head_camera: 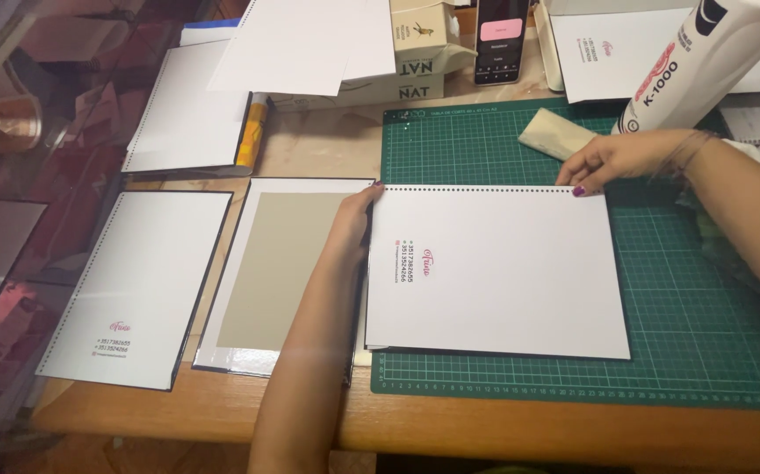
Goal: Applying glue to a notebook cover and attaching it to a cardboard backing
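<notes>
White punched sheet [498,272], holes along its top edge and small pink print at left, lies flat on the green cutting mat [705,298]. I see my left hand [353,219] and right hand [612,162] pressing its top corners, fingers flat, gripping nothing.

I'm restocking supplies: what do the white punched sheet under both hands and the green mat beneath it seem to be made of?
White punched sheet: stiff matte card or laminated board, judging by its flat lie, dark edge and punched holes. Green mat: likely rubbery vinyl cutting mat, matte, with a printed grid.

Left grip [355,219] and right grip [612,160] flat, fingers extended, arms apart.
</notes>
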